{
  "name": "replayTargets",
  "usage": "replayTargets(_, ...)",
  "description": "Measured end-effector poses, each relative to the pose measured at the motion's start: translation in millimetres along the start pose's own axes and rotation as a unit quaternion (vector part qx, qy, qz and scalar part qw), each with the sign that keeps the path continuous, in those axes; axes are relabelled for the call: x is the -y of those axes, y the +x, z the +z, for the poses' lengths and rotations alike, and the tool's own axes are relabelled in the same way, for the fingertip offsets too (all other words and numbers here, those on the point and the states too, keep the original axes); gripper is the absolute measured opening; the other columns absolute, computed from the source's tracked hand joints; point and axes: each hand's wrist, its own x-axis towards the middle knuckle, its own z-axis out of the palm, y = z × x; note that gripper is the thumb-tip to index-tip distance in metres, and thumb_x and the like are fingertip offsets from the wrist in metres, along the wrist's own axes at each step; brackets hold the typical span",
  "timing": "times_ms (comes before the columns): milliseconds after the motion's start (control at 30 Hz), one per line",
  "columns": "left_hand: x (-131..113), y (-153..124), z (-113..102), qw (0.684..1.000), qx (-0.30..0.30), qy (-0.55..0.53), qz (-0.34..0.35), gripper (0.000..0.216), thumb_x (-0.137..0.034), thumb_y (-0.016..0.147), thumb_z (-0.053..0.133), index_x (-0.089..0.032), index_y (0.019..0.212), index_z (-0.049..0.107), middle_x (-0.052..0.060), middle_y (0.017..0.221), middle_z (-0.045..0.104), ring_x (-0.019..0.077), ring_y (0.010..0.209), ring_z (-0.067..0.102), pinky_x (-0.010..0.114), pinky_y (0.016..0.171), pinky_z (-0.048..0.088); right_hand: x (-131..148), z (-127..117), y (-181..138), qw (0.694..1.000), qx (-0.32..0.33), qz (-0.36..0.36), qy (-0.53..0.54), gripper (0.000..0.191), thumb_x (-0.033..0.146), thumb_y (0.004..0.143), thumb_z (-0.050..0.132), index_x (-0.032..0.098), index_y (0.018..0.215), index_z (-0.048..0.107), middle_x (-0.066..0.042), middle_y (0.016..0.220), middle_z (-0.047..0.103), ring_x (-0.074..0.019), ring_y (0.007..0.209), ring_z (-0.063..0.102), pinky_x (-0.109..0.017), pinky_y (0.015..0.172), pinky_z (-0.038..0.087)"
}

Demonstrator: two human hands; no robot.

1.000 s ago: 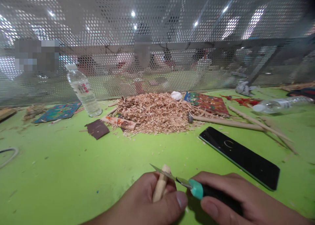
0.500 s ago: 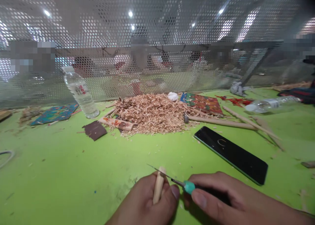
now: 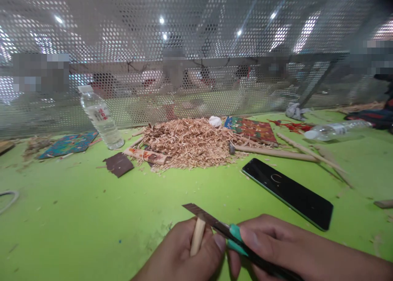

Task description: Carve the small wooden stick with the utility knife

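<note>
My left hand (image 3: 181, 254) grips a short pale wooden stick (image 3: 197, 236), held upright near the bottom edge of the view. My right hand (image 3: 276, 248) holds a knife (image 3: 221, 227) with a teal collar and dark handle. Its flat blade lies across the top end of the stick, pointing up and left. My left thumb rests against the back of the blade, close to the teal collar. Both hands hover just above the green table (image 3: 92, 215).
A pile of wood shavings (image 3: 187, 141) lies mid-table. A black phone (image 3: 287, 193) lies to the right of my hands. A water bottle (image 3: 100, 117) stands at the back left, another (image 3: 334, 130) lies at the right. Long sticks (image 3: 276, 152) and coloured boards (image 3: 251, 129) lie near a perforated metal screen (image 3: 196, 51).
The knife has turned in my right hand, so the blade's broad face shows. The blade now sits on the stick's top end. My hands have barely shifted.
</note>
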Motion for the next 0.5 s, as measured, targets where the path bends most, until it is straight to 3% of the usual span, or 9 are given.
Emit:
replayTargets(167,2,-1,-1,1.0,0.003,-0.011,0.002,0.058,-0.074,0.096,0.062,-0.018,0.087,0.067,-0.002,0.077,0.046,0.016,0.073,0.041,0.03,0.066,0.03,-1,-4,-2,0.999,0.007,0.009,0.037,0.073,0.093,0.086,0.059,0.022,0.098,0.071,0.01,0.055,0.047,-0.0057,0.037,0.025,-0.014,0.033,0.015)
replayTargets(233,3,-2,-1,1.0,-0.016,-0.013,-0.017,0.06,-0.079,0.094,0.062,-0.019,0.089,0.062,-0.003,0.077,0.042,0.0149,0.072,0.037,0.03,0.065,0.028,-6,-7,-2,0.999,-0.013,-0.02,0.026,0.072,0.092,0.088,0.058,0.022,0.097,0.069,0.011,0.056,0.045,-0.0061,0.04,0.026,-0.015,0.036,0.019)
replayTargets(267,4,-2,0,0.999,-0.028,-0.015,-0.03,0.062,-0.082,0.091,0.062,-0.02,0.088,0.058,-0.004,0.076,0.04,0.0142,0.071,0.035,0.03,0.064,0.026,-8,-9,-3,0.998,-0.048,-0.042,-0.006,0.07,0.09,0.09,0.058,0.022,0.099,0.071,0.009,0.06,0.049,-0.0075,0.044,0.033,-0.016,0.04,0.028)
replayTargets(333,2,-3,1,0.998,-0.043,-0.018,-0.045,0.066,-0.087,0.086,0.064,-0.023,0.083,0.049,-0.007,0.074,0.035,0.0132,0.069,0.029,0.03,0.061,0.025,-13,-10,-4,0.98,-0.146,-0.085,-0.107,0.067,0.084,0.095,0.059,0.022,0.11,0.078,-0.002,0.081,0.068,-0.0156,0.068,0.058,-0.025,0.063,0.052)
replayTargets(367,1,-3,1,0.998,-0.044,-0.017,-0.046,0.068,-0.088,0.084,0.064,-0.023,0.081,0.045,-0.007,0.073,0.034,0.0127,0.069,0.028,0.03,0.061,0.024,-14,-9,-4,0.965,-0.186,-0.093,-0.159,0.067,0.083,0.096,0.058,0.024,0.119,0.081,-0.009,0.099,0.075,-0.0232,0.089,0.067,-0.034,0.082,0.058)
replayTargets(433,-3,-5,2,0.998,-0.04,-0.014,-0.054,0.07,-0.09,0.082,0.065,-0.024,0.078,0.042,-0.008,0.072,0.033,0.0122,0.068,0.027,0.03,0.061,0.023,-14,-5,-5,0.945,-0.224,-0.091,-0.219,0.073,0.085,0.094,0.057,0.027,0.129,0.083,-0.014,0.128,0.078,-0.0374,0.121,0.066,-0.049,0.107,0.053)
replayTargets(500,-5,-6,1,0.997,-0.031,-0.023,-0.065,0.072,-0.091,0.079,0.067,-0.024,0.078,0.042,-0.008,0.072,0.033,0.0119,0.069,0.027,0.031,0.061,0.023,-10,1,-6,0.943,-0.221,-0.095,-0.228,0.076,0.088,0.092,0.055,0.026,0.124,0.087,-0.014,0.123,0.083,-0.0404,0.119,0.069,-0.051,0.106,0.054)
